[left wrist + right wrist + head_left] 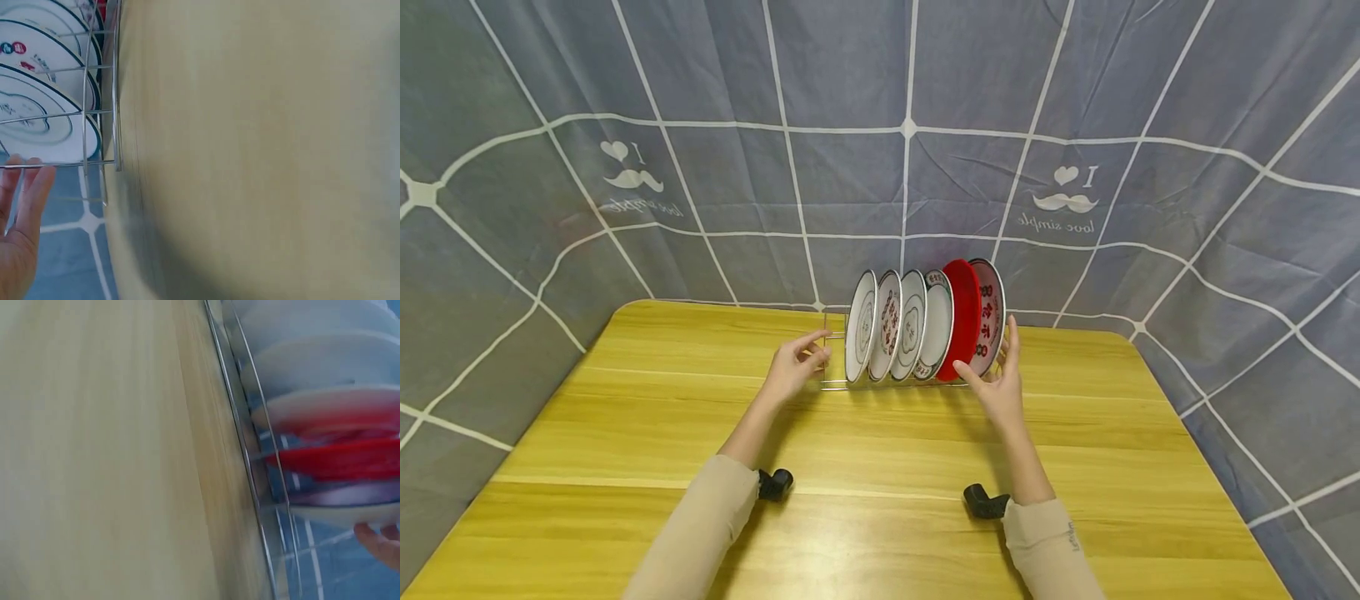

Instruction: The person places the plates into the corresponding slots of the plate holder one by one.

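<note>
A metal wire dish rack (835, 385) stands on the table, with several plates upright in a row. At its left end, my left hand (797, 362) grips the end wires between thumb and fingers; in the left wrist view its fingertips (39, 175) meet the wire beside a white plate (44, 125). My right hand (997, 392) is at the other end, fingers extended up along the outermost plate (994, 308), which has red patterns and a dark rim. Its thumb overlaps the lower edge of the red plate (962, 308). In the right wrist view, fingertips (369, 534) touch the outermost plate's underside.
Four-sided wooden table (880, 500) lies under the rack. Close behind its back edge hangs a grey curtain (850, 183) with white grid lines. Black wrist-worn devices (775, 484) stick out from both sleeves.
</note>
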The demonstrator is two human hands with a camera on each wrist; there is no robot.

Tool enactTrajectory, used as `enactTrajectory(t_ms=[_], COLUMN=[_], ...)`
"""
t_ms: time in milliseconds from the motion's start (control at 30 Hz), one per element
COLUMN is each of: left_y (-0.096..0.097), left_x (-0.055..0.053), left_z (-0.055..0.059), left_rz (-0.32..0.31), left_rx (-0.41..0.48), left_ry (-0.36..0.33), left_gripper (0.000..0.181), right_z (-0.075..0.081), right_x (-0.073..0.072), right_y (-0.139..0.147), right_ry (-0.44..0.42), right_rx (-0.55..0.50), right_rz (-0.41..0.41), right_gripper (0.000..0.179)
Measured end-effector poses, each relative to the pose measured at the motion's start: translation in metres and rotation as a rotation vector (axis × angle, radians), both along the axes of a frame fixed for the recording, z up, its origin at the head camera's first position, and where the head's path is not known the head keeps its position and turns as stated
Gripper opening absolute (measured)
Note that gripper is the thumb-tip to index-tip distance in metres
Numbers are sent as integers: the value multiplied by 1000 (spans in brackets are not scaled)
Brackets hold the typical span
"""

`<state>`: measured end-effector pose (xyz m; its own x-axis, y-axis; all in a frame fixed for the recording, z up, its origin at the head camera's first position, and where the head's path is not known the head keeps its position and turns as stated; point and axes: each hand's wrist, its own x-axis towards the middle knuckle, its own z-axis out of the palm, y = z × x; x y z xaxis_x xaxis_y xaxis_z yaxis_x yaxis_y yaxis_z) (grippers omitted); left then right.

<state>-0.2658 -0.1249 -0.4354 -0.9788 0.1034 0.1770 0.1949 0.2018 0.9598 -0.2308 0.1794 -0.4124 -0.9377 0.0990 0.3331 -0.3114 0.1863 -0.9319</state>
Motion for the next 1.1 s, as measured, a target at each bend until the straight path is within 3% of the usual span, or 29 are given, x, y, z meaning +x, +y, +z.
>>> enactTrajectory(t_ms=[200,400,500,633,767,867,933,1033,1100], left_y=[7,24,35,47,52,49,44,34,26], left_x=[27,59,73,85,89,89,87,81,74], left_z=[1,1,-1,-3,-2,-1,2,6,10], left_rz=[-76,-155,-199,-227,-218,-240,-250,-217,-159], left_rx=[-12,28,37,51,68,78,40,-68,-154], left_ry=[-23,-57,-71,-84,-93,-95,-74,2,67], left_gripper=[32,28,26,25,26,30,33,35,35], right_z=[0,-9,-16,-17,-16,-13,-7,7,18], right_x=[-14,-40,-54,-63,-65,-63,-57,-41,-26], right_y=[18,39,50,55,56,55,51,37,24], right_ry=[-17,29,42,53,50,34,18,54,140], right_rx=[9,-21,-13,-30,-42,-10,18,24,6], right_rz=[90,253,296,345,374,347,291,143,19], right_gripper=[95,96,96,94,94,95,94,87,79])
